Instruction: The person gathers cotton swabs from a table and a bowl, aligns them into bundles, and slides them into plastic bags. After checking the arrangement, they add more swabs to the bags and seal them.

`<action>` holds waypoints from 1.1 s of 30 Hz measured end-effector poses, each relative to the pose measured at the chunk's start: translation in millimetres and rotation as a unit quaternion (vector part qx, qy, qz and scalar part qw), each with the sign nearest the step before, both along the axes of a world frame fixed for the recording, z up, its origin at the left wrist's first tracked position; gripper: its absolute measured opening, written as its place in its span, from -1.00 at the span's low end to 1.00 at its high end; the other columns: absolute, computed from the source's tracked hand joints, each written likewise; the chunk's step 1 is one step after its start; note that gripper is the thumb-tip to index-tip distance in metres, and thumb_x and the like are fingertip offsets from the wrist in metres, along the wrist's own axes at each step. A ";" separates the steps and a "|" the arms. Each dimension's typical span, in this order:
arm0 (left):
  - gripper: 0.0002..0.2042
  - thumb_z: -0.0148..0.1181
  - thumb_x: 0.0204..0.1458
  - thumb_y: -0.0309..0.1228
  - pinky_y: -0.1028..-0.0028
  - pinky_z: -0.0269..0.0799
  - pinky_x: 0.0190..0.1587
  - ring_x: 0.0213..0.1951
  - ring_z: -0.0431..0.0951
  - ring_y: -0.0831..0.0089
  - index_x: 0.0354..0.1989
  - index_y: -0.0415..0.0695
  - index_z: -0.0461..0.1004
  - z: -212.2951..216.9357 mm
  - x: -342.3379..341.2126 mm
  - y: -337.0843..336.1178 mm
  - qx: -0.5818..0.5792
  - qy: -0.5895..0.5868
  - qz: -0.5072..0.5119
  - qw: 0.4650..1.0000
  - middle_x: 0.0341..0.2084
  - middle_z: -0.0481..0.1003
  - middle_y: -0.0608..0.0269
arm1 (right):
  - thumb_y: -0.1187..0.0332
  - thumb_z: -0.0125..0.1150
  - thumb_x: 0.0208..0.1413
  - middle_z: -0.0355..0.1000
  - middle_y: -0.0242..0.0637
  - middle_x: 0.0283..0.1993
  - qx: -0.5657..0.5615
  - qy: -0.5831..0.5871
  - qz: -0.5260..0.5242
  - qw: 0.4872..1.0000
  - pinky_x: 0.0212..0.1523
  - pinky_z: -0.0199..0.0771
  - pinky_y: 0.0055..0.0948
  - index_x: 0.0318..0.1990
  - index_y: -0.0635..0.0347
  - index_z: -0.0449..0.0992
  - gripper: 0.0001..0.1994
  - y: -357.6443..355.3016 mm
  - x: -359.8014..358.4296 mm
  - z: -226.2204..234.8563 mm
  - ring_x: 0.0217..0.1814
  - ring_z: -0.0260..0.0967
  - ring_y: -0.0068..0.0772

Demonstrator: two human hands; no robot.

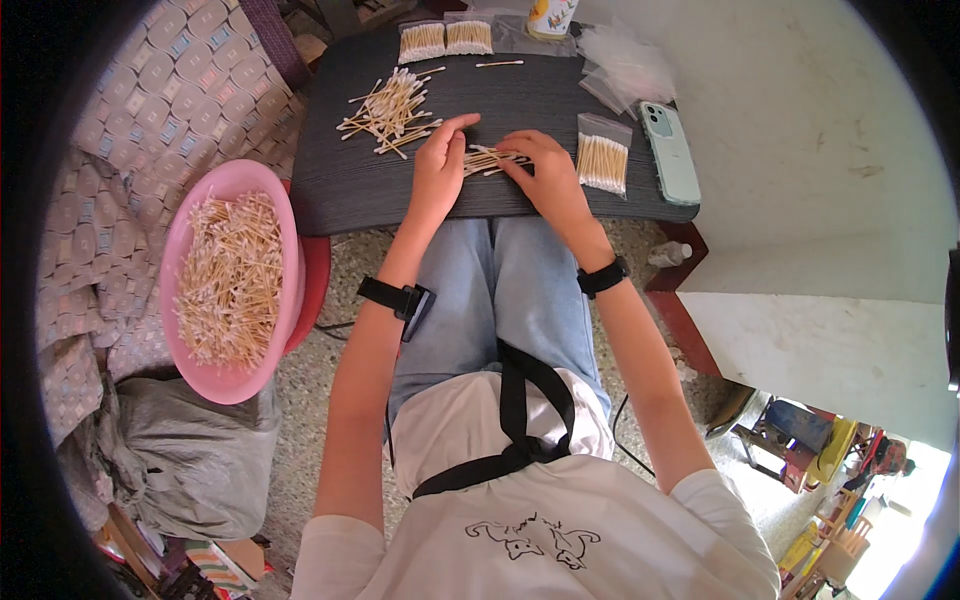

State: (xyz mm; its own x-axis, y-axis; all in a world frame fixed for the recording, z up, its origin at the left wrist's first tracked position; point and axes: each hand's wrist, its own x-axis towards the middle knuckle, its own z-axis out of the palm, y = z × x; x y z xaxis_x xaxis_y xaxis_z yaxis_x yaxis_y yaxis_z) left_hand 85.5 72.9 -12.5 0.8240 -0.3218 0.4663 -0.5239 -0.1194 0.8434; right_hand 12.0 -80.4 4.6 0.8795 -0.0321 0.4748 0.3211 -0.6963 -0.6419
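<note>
A small bundle of cotton swabs (482, 161) lies sideways between my hands near the front edge of the dark table. My right hand (550, 178) grips the bundle's right part between thumb and fingers. At the bundle's left end stands my left hand (438, 172), its fingers stretched out and its palm side against or close to the swab tips; contact is hard to tell. Behind my left hand is a loose heap of cotton swabs (390, 108). To the right of my right hand lies a clear bag filled with cotton swabs (602, 158).
Two filled swab bags (446, 40), a single swab (500, 64), a printed container (551, 18) and empty clear bags (620, 62) occupy the table's far side. A pale green phone (670, 152) lies at the right edge. Left stands a pink basin (285, 300) of swabs.
</note>
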 end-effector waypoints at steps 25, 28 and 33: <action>-0.71 -0.01 0.10 -0.55 0.30 0.31 0.10 0.06 0.41 0.08 0.02 -0.24 0.38 -6.3 -5.2 -5.7 0.146 -0.161 0.058 0.974 0.00 0.43 0.02 | 0.48 0.15 0.00 0.44 -0.20 -0.23 -0.103 -0.059 -0.082 0.990 -0.09 0.41 -0.25 -0.22 0.21 0.54 -0.83 1.2 22.3 4.6 -0.13 0.39 -0.11; -0.67 -0.03 0.13 -0.46 0.17 0.10 0.26 0.20 0.25 0.10 0.06 -0.28 0.34 -5.8 -11.4 -3.2 0.184 -0.151 0.028 0.971 0.08 0.36 0.02 | 0.36 0.08 0.12 0.42 -0.15 0.01 -0.140 -0.101 0.009 0.985 0.10 0.32 -0.21 -0.07 0.30 0.47 -0.73 1.6 8.6 -0.5 0.09 0.32 -0.09; -0.55 -0.12 0.18 -0.29 0.16 -0.08 0.33 0.32 0.10 0.28 0.21 -0.21 0.23 -1.1 -41.5 21.1 0.416 -0.254 0.016 0.873 0.26 0.18 0.15 | -0.04 -0.23 0.26 0.12 -0.14 0.34 -0.305 0.027 -0.005 0.952 0.33 -0.05 -0.02 0.25 0.27 0.20 -0.40 3.9 -25.7 -15.3 0.40 0.01 -0.21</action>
State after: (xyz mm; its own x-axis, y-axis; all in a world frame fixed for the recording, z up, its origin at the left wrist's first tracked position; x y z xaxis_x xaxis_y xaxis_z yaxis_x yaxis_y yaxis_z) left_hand 44.0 94.0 -13.6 0.5929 -0.7043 0.3905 -0.7909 -0.6005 0.1177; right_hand -13.7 -76.5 -10.7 0.9041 0.2267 0.3624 0.2908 -0.9475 -0.1328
